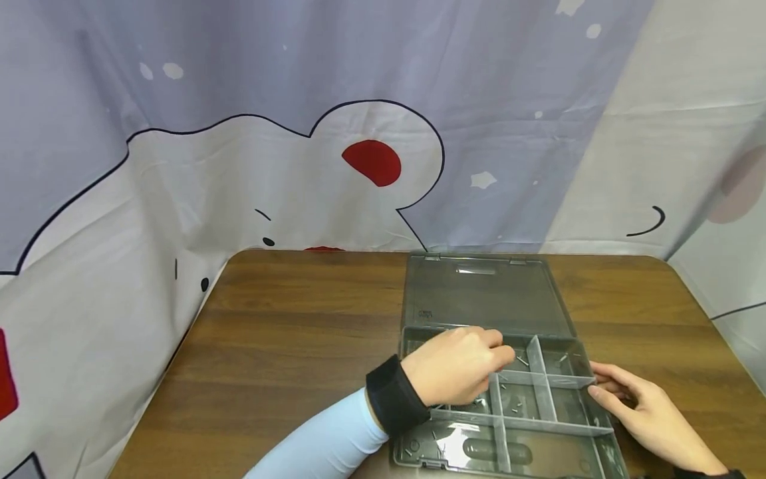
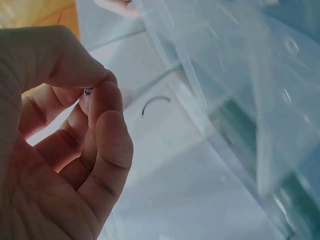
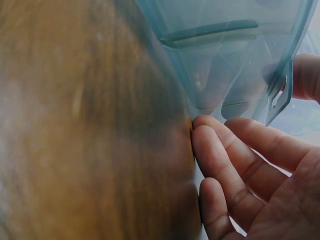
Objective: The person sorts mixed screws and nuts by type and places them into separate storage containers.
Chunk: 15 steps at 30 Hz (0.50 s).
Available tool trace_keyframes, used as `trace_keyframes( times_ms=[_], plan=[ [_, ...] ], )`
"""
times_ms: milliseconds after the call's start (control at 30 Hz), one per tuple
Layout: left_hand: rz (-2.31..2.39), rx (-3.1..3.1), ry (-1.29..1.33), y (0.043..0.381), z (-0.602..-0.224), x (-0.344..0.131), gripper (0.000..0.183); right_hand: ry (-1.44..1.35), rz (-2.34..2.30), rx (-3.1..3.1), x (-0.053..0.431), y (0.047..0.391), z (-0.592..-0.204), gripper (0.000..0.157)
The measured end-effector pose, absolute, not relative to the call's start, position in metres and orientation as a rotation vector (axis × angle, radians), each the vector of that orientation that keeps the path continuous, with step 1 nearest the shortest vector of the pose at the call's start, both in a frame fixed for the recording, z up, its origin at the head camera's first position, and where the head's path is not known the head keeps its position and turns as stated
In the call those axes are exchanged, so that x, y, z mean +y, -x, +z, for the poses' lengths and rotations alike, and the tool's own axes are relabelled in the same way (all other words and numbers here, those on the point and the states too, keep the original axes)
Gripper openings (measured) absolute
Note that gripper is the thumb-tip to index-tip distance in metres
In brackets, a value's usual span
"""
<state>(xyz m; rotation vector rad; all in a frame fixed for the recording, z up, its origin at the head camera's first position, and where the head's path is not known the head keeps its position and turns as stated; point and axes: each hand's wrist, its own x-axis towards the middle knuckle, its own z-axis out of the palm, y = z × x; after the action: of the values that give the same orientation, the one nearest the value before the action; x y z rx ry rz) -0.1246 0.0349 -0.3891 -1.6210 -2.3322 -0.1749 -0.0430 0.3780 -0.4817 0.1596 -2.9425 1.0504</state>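
Observation:
A grey see-through compartment box (image 1: pixel 556 442) lies on the wooden table with its lid folded back. Over its upper middle compartments is my left hand (image 1: pixel 457 366), in a dark wristband. In the left wrist view, thumb and forefinger pinch a small screw (image 2: pixel 87 92); only its shiny metal end shows, the remainder hidden by the fingers. My right hand (image 1: pixel 637 406) holds the box at its right side, thumb at the rim and fingers lower along the outer wall. In the right wrist view, the fingertips (image 3: pixel 207 140) sit low beside the box, close to the tabletop.
The open lid (image 1: pixel 485 296) stretches toward the table's back edge. Thin dividers (image 1: pixel 541 389) part the box into several compartments, with small screws scattered in them. Bare wooden tabletop (image 1: pixel 287 332) extends to the left. A patterned cloth (image 1: pixel 509 133) hangs behind the table.

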Motion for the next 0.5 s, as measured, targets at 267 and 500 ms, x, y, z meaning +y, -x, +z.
trace_keyframes(
  times_ms=[267, 500],
  plan=[
    [0.028, -2.376, 1.711, 0.112, -0.391, 0.079, 0.025, -0.202, 1.095, -2.88, 0.383, 0.041, -0.484, 0.041],
    [0.053, -2.376, 1.732, 0.108, -0.387, 0.087, 0.024, -0.186, 1.103, -2.898, 0.383, 0.04, -0.485, 0.041]
  ],
)
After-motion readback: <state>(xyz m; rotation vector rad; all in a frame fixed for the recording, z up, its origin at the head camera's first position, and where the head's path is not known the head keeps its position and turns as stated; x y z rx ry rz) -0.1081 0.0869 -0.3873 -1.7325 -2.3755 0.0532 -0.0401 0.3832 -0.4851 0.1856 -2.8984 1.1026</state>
